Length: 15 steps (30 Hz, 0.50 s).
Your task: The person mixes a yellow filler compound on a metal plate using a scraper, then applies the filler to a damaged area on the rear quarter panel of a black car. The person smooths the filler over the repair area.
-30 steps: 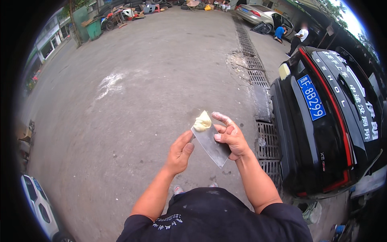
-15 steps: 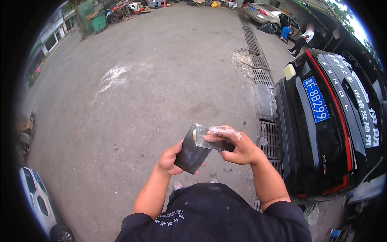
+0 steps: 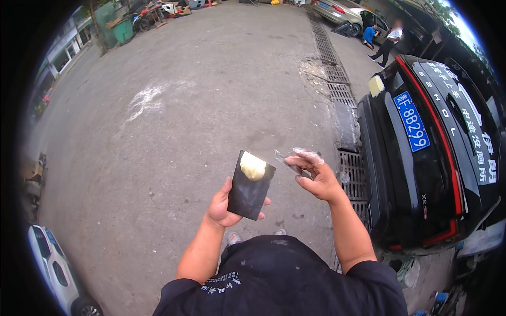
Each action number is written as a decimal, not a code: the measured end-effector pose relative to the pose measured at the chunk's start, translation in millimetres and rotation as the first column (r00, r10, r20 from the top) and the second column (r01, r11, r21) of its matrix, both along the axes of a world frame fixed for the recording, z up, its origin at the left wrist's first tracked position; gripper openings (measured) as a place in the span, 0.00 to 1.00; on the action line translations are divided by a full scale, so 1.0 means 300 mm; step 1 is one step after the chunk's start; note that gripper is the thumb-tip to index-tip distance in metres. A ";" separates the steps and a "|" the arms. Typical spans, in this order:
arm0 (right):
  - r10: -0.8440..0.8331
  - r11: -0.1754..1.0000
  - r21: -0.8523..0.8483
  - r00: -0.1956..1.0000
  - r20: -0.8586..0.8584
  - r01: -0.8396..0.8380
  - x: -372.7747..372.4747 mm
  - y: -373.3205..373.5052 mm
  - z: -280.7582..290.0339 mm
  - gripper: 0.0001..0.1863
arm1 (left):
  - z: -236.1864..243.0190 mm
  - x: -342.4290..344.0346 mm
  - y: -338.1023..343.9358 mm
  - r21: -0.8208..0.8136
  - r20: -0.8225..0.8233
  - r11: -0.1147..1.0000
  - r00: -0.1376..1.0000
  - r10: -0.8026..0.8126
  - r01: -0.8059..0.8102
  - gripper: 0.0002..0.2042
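The person's left hand grips the lower part of a flat black card, thumb on its left edge and fingers curled behind, holding it tilted well to the left of the black car. A pale yellow lump sits on the card's upper end. Just right of the card, the right hand pinches a thin clear film strip between its fingertips, above the drain grate beside the car.
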State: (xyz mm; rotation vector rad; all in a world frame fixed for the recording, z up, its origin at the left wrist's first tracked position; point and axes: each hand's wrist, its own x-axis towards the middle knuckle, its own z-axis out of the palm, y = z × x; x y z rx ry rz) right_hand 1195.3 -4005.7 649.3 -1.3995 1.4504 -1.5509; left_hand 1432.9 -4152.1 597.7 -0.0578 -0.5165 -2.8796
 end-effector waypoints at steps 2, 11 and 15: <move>-0.107 0.990 -0.033 0.895 0.433 0.135 0.003 0.018 -0.027 0.34 | 0.046 -0.004 0.001 0.008 0.017 0.996 0.996 0.090 -0.090 0.29; 0.066 0.997 -0.078 0.527 0.848 0.001 0.109 0.042 -0.121 0.37 | 0.044 -0.039 0.050 -0.153 0.323 0.909 0.850 0.416 -0.387 0.16; 0.115 0.993 -0.093 0.468 0.876 -0.072 0.141 0.030 -0.136 0.37 | 0.089 -0.055 0.127 -0.083 0.376 0.940 0.863 0.337 -0.331 0.13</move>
